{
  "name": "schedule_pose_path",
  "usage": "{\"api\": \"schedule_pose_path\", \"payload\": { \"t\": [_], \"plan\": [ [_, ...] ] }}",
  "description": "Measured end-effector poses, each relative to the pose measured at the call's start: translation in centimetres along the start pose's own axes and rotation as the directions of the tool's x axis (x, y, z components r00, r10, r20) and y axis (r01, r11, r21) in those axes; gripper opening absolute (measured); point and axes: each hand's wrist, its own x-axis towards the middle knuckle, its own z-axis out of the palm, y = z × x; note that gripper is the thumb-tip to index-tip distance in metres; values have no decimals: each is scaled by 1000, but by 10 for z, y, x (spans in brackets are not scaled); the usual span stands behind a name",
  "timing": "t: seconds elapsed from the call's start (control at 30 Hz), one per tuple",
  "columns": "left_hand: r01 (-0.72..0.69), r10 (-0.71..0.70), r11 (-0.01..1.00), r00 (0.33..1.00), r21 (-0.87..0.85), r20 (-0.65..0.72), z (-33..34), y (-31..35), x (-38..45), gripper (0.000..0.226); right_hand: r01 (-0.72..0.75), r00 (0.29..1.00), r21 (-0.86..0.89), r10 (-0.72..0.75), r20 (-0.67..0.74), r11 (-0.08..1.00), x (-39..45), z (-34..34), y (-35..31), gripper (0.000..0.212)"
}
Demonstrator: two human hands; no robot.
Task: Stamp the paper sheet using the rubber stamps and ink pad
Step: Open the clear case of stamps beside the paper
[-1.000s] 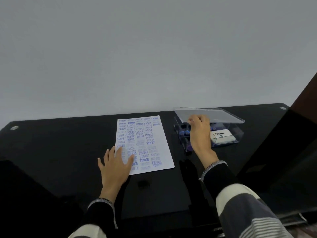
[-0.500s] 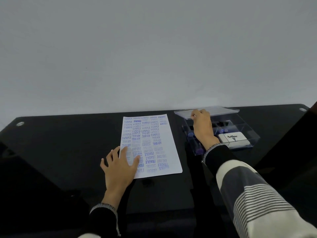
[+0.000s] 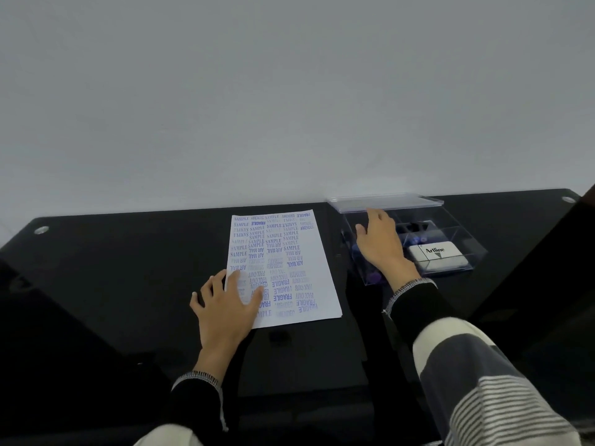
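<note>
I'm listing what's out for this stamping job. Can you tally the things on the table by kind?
Paper sheet: 1
Clear plastic box, lid open: 1
White Artline ink pad in the box: 1
Total: 3
Stamps in the box are partly hidden behind the right hand, so I can't count them.

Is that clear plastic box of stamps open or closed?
Open. The clear box's lid is raised at the far side, and the right hand reaches into it beside the white ink pad.

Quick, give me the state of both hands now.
Left hand: open, flat on the paper sheet.
Right hand: open, over the clear box, holding nothing.
</note>
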Motion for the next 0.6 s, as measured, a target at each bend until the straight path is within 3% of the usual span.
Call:
{"api": "schedule_pose_path", "payload": {
  "t": [0.1, 0.23, 0.43, 0.6],
  "plan": [
    [-1, 1, 1000, 1000, 0, 10, 0, 0, 0, 66, -44, 998, -140, 49, 36, 989, -21, -5, 3, 55],
    [-5, 5, 1000, 1000, -7, 22, -1, -1, 0, 67, 44, 997, -248, -26, 76, 968, -40, -9, 11, 44],
    [-9, 10, 1000, 999, -19, 35, -2, 0, -2, 67, 58, 998, -234, -60, -4, 971, -57, -7, 18, 35],
    [-5, 6, 1000, 999, -15, 52, -3, 0, -2, 68, -38, 997, -197, 24, -73, 980, -48, -10, 9, 42]
  ]
}}
